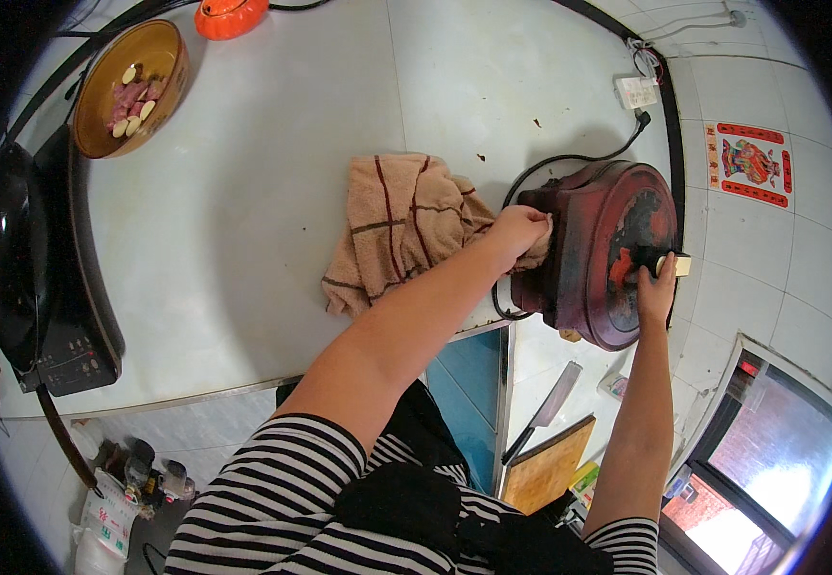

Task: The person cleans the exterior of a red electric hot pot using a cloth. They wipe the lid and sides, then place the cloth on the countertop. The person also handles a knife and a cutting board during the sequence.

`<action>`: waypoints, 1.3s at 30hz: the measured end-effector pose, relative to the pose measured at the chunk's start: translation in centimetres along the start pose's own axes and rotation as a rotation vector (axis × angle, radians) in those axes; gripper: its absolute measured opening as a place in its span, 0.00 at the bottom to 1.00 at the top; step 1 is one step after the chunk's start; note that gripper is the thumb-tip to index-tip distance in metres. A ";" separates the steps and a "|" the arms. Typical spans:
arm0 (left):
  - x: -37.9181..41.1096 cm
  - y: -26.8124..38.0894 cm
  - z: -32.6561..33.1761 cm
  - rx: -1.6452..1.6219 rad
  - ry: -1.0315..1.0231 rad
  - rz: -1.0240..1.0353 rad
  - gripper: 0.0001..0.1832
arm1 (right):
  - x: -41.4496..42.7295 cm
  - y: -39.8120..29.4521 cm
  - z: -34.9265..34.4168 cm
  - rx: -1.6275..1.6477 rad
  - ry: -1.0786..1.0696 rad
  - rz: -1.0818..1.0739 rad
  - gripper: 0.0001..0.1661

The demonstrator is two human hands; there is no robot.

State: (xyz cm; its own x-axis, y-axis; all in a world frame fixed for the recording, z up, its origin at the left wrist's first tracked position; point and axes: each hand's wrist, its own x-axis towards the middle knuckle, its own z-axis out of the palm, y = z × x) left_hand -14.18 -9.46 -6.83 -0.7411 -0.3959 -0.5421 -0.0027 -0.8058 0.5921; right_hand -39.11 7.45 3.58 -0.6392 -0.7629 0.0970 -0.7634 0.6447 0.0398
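Observation:
A worn dark red electric cooker (567, 251) with a round lid stands at the counter's right end. My left hand (527, 231) pinches a bunched end of a tan checked towel (405, 223) against the cooker's side; the rest of the towel lies crumpled on the counter. My right hand (658, 287) has its fingers around the black and cream knob (673, 265) on the lid. A black cord runs behind the cooker to a white power strip (635, 92).
A brown bowl (164, 108) with pinkish and pale pieces stands at upper left, above a black pan on an induction cooker (71, 359). An orange pumpkin-shaped object (230, 16) is at the top. A cleaver (556, 399) and a wooden cutting board (549, 463) lie at lower right.

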 end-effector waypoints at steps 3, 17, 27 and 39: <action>0.1 0.4 -0.1 0.096 -0.028 -0.068 0.12 | 0.1 0.3 0.0 0.006 -0.004 0.000 0.41; -0.5 0.6 -0.8 -0.114 0.024 -0.075 0.10 | 0.2 -0.2 -0.3 -0.012 -0.025 -0.001 0.40; -1.5 1.1 -0.6 -0.406 -0.120 -0.187 0.12 | -0.1 0.5 0.2 -0.034 0.009 -0.042 0.41; -3.6 0.0 -0.1 0.402 -0.073 0.104 0.13 | 0.1 -0.2 -0.1 -0.055 -0.025 -0.025 0.40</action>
State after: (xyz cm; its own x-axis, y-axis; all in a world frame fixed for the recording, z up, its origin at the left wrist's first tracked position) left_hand -11.40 -8.11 -4.93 -0.7967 -0.4226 -0.4320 -0.1763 -0.5212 0.8350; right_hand -39.06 7.23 3.71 -0.6227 -0.7793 0.0702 -0.7734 0.6266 0.0963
